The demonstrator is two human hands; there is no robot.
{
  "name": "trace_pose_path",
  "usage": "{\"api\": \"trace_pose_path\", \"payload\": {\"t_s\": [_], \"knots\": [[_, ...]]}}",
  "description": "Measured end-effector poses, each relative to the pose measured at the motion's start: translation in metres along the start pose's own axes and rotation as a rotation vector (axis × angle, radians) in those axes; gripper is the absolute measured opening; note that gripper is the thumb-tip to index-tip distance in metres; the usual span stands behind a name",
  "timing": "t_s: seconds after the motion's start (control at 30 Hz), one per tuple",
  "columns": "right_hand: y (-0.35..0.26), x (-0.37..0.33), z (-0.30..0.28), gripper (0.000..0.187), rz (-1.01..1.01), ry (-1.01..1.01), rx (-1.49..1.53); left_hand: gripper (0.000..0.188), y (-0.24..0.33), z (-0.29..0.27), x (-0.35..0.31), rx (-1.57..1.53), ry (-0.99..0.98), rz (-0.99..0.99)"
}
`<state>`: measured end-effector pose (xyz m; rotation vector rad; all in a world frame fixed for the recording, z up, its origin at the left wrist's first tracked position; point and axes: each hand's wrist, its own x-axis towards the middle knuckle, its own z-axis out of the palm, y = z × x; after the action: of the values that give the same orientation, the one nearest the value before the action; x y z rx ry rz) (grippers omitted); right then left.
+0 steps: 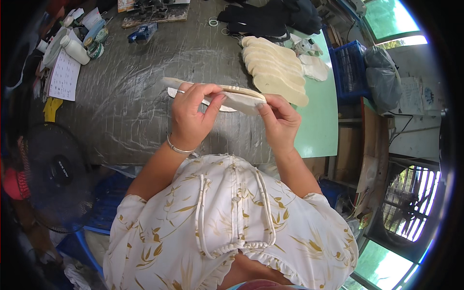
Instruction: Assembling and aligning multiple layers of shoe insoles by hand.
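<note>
Above the table's near edge, a pale cream insole [244, 102] is stretched between my two hands, its edge showing more than one layer. My left hand [189, 116], with a ring and a bracelet, pinches it near the middle between thumb and fingers. At its right end, my right hand [281, 118] grips it with the thumb on the near face. Below my left hand, part of another white, insole-shaped piece [226, 108] shows; I cannot tell whether it lies on the table. Fanned out beyond my right hand are several overlapping cream insoles [273, 63].
The dark table [130, 106] has a green board [316, 130] on its right. Black cloth [270, 19] lies at the back. Bottles [75, 50] and a written sheet [64, 76] sit at the left. A fan [58, 176] stands left; a blue crate [350, 67] is right.
</note>
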<state>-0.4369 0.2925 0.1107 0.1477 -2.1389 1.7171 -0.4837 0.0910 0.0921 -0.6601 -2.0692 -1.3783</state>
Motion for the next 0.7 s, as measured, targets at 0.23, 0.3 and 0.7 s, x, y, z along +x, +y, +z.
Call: {"api": "trace_pose_path", "payload": {"t_s": [0.23,0.3,0.7], "knots": [[0.0,0.0,-0.007,0.017,-0.13,-0.026,-0.125,0.025,0.015,-0.006,0.008,-0.03,-0.081,-0.186],[-0.001,0.0,-0.008,0.017,-0.139,-0.035,-0.13,0.026,0.013,-0.007,0.007,0.007,-0.098,-0.14],[-0.022,0.017,-0.013,0.032,-0.062,-0.245,-0.128,0.02,0.022,-0.004,0.008,0.084,-0.056,-0.005]]}}
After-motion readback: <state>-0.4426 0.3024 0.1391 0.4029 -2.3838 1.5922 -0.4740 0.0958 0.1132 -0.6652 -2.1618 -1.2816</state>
